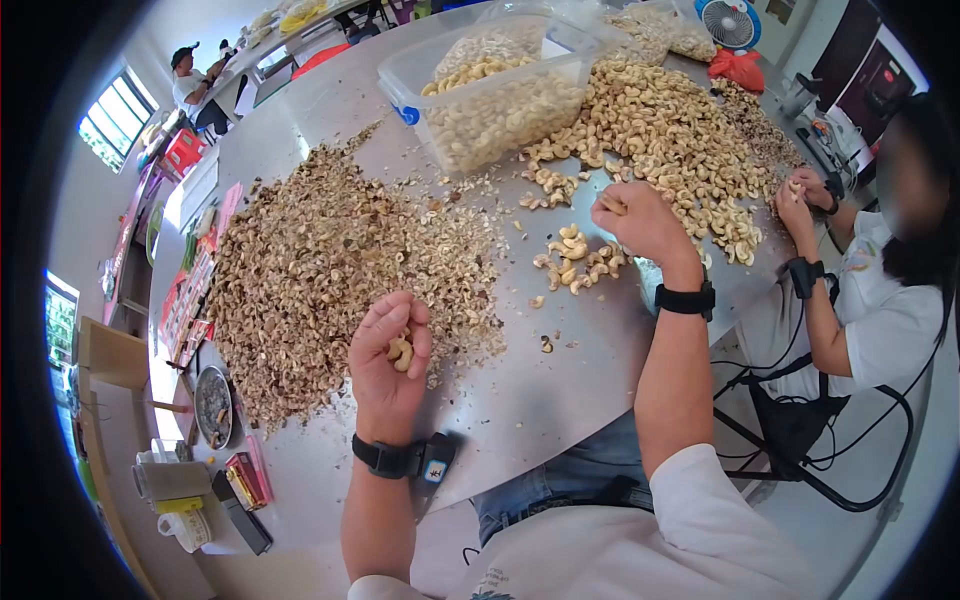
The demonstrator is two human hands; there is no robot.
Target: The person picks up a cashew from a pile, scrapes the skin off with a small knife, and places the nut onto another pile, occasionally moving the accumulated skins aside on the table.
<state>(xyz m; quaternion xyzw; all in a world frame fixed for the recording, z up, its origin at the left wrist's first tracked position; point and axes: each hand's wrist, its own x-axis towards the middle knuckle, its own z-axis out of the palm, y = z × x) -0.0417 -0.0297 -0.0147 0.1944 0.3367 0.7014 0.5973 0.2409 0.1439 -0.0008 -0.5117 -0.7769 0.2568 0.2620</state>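
Observation:
My left hand point(383, 365) is turned palm up with its fingers curled around a few cashews point(400, 352). It is over the near right edge of a broad heap of brown broken shell and skin bits point(300, 270). My right hand point(645, 222) is closed, and a pale cashew shows between thumb and fingers. Just below and left of it lies a small group of peeled cashews point(578, 262). Beyond it spreads a large pile of cashews point(665, 130).
A clear plastic bin point(500, 120) of cashews stands at the back, with filled bags point(640, 35) behind it. A co-worker point(850, 290) sits at the right, hands at the pile's edge. A round metal dish point(213, 405) and small boxes point(245, 480) lie at the left edge.

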